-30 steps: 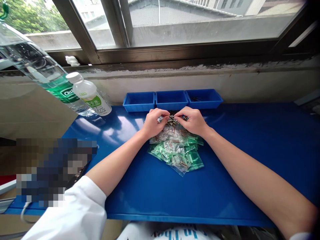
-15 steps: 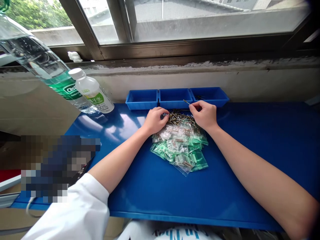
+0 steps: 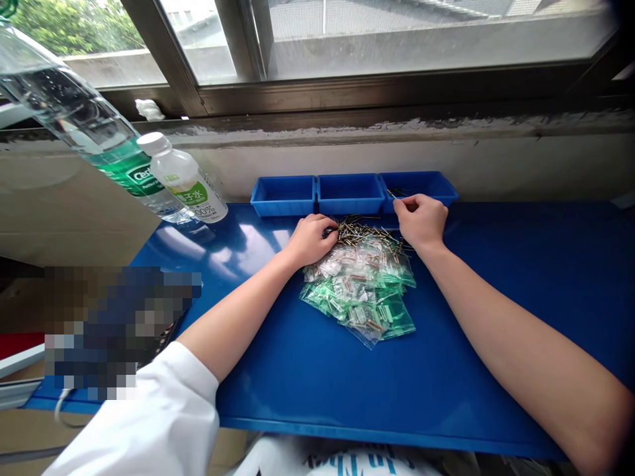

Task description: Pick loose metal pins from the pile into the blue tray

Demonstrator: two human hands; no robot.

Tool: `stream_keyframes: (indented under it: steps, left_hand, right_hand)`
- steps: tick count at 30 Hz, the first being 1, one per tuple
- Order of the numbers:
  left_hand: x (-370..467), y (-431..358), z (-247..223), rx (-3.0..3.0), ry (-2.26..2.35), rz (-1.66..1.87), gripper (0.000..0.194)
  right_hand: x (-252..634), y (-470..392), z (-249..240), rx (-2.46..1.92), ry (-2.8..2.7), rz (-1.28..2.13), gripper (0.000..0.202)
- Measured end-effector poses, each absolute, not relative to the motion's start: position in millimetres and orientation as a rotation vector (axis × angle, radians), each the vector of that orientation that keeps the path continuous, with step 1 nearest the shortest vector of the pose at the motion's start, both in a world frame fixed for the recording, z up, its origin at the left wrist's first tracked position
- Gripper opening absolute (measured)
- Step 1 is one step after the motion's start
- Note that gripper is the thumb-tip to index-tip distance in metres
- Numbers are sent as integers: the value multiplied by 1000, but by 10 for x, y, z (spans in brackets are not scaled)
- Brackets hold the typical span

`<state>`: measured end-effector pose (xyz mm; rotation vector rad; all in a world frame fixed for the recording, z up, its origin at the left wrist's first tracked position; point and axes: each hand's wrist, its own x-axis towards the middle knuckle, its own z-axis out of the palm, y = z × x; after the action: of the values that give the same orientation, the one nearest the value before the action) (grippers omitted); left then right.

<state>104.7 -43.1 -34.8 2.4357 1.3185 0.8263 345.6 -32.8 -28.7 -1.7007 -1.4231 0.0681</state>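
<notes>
My right hand (image 3: pixel 421 219) is closed in a pinch on a thin metal pin (image 3: pixel 391 194), whose tip points into the right blue bin (image 3: pixel 446 188). A few dark thin pieces lie inside that bin. My left hand (image 3: pixel 311 239) rests at the left edge of a heap of thin gold and silver metal pins (image 3: pixel 364 233). Its fingers are curled towards the thumb; what lies between them is mostly hidden. Directly in front of the heap are clear and green plastic bags (image 3: pixel 362 291) with small parts showing through.
A middle bin (image 3: pixel 350 206) and a left bin (image 3: pixel 282 207) adjoin the right one along the wall. A large water bottle (image 3: pixel 112 155) and a small white-capped bottle (image 3: pixel 186 178) stand at the back left of the blue table (image 3: pixel 297 390). A blurred-out object (image 3: pixel 122 324) lies left.
My right hand has moved right and slightly back with the metal pin, from in front of the middle bin to the right bin. My left hand has stayed by the heap.
</notes>
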Motion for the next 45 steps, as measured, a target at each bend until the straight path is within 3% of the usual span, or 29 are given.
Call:
stream_keyframes:
  steps: [15,20,29,45]
  left_hand:
    - [1041,-433,-334,2447,1334,774,23]
    - [1044,-436,-336,2454,1342,772,24]
    - [1032,-419,-381,2442,1304,830,23]
    - [1043,-435,-351,2397,1206,863,13]
  right_hand:
    - [3425,-318,-306,-1633,-1418,173,23]
    - [3248,-446,-251,-1414,-1755,345,22]
    - [3151,-549,-246,-1210,-2273,290,34]
    - [3156,-531,-256,-1105,-2289,320,14]
